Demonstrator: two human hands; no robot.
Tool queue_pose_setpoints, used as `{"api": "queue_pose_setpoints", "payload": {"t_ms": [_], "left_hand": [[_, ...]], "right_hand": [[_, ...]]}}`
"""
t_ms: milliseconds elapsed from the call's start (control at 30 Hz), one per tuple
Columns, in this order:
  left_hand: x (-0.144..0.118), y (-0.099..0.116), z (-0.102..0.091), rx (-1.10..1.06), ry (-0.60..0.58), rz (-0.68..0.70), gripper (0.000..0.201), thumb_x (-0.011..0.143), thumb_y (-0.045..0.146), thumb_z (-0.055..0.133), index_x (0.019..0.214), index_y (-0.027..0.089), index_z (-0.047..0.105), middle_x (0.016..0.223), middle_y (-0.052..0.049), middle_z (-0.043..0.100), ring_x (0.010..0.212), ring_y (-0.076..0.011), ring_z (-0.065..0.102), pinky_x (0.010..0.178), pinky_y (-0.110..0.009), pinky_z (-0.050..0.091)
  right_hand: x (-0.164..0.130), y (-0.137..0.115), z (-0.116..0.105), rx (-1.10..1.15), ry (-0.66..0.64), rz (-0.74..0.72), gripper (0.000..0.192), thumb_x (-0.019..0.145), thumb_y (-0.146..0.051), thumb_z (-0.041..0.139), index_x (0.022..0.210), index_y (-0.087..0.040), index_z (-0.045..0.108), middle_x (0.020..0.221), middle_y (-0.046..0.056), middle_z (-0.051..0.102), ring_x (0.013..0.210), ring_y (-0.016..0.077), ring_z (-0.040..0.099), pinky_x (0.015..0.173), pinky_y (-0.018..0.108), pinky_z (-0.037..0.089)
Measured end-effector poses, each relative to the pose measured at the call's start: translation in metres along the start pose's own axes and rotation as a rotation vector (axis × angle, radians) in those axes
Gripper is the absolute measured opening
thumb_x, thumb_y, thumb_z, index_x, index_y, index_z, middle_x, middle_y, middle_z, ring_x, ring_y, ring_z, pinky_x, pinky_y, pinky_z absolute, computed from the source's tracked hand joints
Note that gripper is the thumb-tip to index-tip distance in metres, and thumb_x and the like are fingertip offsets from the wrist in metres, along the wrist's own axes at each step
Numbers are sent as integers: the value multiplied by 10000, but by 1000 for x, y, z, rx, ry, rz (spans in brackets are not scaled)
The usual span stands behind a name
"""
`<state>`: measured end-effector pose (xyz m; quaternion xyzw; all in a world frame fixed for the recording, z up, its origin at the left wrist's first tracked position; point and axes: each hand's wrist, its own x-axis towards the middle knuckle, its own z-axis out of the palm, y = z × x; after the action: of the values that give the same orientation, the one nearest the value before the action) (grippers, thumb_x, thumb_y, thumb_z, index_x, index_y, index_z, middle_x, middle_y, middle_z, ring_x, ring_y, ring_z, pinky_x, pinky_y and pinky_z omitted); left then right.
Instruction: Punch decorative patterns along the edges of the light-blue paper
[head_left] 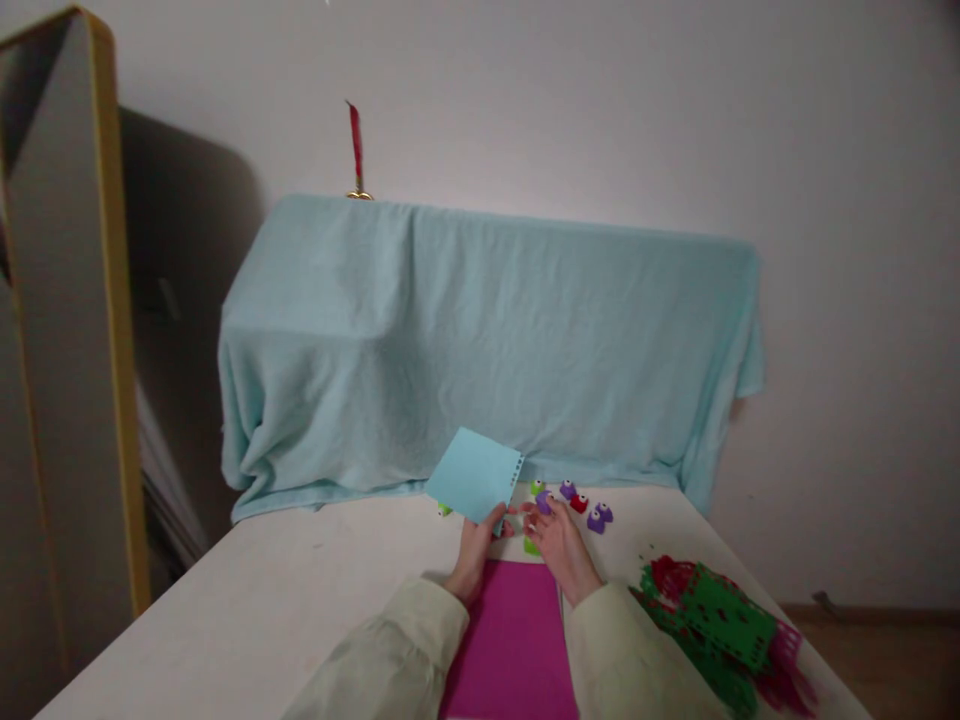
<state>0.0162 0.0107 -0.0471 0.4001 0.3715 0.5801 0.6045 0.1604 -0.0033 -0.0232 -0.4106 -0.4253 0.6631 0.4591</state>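
My left hand (480, 552) is closed on the lower corner of a light blue sheet of paper (476, 470), tilted up off the table. Along its right edge runs a row of small punched holes. Close beside it, my right hand (559, 548) has its fingers apart and partly curled. A small purple piece with an eye-like white spot (544, 501) shows at those fingertips; whether they touch it I cannot tell. Beneath both hands lies a magenta sheet (514, 640). A green piece (531, 546) sits partly hidden between the hands.
Similar eyed pieces in red (579, 504), purple (596, 521) and green (537, 487) stand behind my right hand. At the right lies a pile of green punched paper (727, 615) with red and magenta scraps. A pale blue cloth (510, 340) hangs behind the white table (300, 610).
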Motion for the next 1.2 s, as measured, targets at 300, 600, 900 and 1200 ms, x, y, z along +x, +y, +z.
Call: {"api": "queue_pose_setpoints", "payload": {"t_ms": [300,600,900,1200], "left_hand": [[-2,9,4,105,9,0,420,771,468,597,937,83,573,816,-86,611,637,-145,552,682,-284,454],[-4,8,9,390,-42,147,404,875,476,441,712,126,564,677,-37,551,662,-144,512,733,-263,391],[-6,6,9,492,-34,159,391,893,459,421,710,133,535,657,-22,532,654,-136,501,724,-257,372],[-9,8,9,481,-25,187,392,881,471,435,692,141,527,644,-21,522,637,-132,487,702,-253,363]], "right_hand": [[3,12,-16,-207,83,-31,1080,735,-858,392,1460,-112,103,1299,107,213,799,-169,375,666,-77,309],[5,3,-19,-245,53,-77,1005,746,-755,490,1436,-88,191,1271,110,253,976,-121,404,790,-90,376],[-3,-5,-9,-241,6,-57,1019,726,-699,535,1441,-50,210,1209,110,324,1055,-87,416,855,-94,385],[-3,-1,-6,-247,17,-19,1049,674,-698,574,1447,-75,233,1220,102,318,1046,-77,424,823,-110,370]]}}
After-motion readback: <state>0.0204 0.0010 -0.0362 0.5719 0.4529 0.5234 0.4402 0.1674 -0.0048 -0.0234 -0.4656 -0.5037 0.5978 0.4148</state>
